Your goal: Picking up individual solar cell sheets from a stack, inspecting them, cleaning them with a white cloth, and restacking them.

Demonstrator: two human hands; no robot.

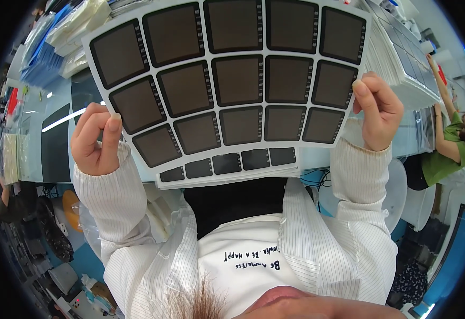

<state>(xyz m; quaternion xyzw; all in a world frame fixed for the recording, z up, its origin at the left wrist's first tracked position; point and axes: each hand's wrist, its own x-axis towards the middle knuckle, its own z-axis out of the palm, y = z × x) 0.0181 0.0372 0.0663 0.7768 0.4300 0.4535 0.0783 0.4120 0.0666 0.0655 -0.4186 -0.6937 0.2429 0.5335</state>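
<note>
A white sheet (207, 64) printed with rows of dark, black-framed squares is held up in front of me. My left hand (98, 139) pinches its left edge, thumb on the near face and fingers curled. On the opposite edge, my right hand (378, 110) is closed the same way, its thumb against the margin. The sheet bows slightly between the two hands. Below its lower edge shows part of a small stack of similar sheets (227, 178) lying at the table's near edge; the rest of that stack is hidden behind the held sheet.
To the right stands a tall stack of like sheets (386, 58). Clear and blue plastic packs (73, 40) are piled at the far left. A dark flat panel (56, 141) lies on the glossy table (30, 157). Another person in a green top (447, 151) works at the right.
</note>
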